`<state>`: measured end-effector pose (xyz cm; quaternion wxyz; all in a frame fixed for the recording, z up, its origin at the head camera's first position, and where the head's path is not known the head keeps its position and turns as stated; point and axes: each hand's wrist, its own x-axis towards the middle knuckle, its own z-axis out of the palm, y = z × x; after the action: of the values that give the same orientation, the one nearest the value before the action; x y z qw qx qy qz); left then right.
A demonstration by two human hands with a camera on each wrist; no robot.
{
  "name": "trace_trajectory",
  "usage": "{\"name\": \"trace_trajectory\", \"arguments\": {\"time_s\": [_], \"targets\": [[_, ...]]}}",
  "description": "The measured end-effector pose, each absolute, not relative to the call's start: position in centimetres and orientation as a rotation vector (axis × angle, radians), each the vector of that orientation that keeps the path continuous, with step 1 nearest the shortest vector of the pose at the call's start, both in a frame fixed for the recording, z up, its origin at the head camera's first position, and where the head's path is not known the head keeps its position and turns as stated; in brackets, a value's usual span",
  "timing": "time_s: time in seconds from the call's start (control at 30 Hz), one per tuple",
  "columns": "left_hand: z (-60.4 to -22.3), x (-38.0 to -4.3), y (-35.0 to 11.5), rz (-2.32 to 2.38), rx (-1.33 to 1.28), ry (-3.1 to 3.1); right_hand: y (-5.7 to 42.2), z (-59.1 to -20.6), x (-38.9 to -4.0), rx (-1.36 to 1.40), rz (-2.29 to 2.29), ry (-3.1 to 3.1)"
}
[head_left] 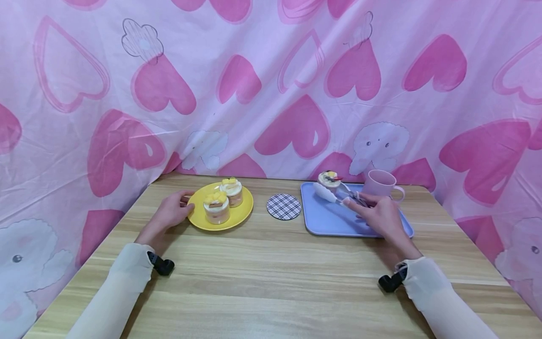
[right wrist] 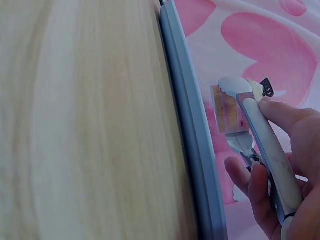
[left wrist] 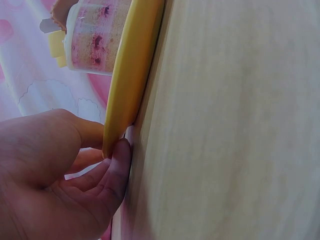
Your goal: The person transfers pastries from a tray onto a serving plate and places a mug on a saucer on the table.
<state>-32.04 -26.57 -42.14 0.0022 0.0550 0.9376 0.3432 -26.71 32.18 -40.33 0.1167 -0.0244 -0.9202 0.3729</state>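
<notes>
My left hand (head_left: 172,210) pinches the left rim of a yellow plate (head_left: 244,214), thumb on top and fingers at the edge underneath. Two clear dessert cups with cream and yellow fruit stand on the plate, the front cup (head_left: 218,214) and the back cup (head_left: 234,194). Over a blue tray (head_left: 326,221), my right hand (head_left: 381,214) holds metal tongs (right wrist: 270,150) with white tips. Those tips are spread, one near each side of a third dessert cup (right wrist: 227,110), layered with cake and cream. This cup is at the tray's back left.
A pink mug (head_left: 378,184) stands at the tray's back right, just beyond my right hand. Between plate and tray lies a round checked coaster (head_left: 283,207). Behind the wooden table (head_left: 271,278) hangs a pink heart-patterned cloth (head_left: 271,70).
</notes>
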Motion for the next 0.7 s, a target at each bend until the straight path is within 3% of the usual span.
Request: {"name": "trace_trajectory", "arguments": {"time_s": [0.7], "targets": [[-41.7, -31.8, -26.4, 1.095, 0.139, 2.912, 28.8, -39.3, -25.9, 0.122, 1.172, -2.678]]}}
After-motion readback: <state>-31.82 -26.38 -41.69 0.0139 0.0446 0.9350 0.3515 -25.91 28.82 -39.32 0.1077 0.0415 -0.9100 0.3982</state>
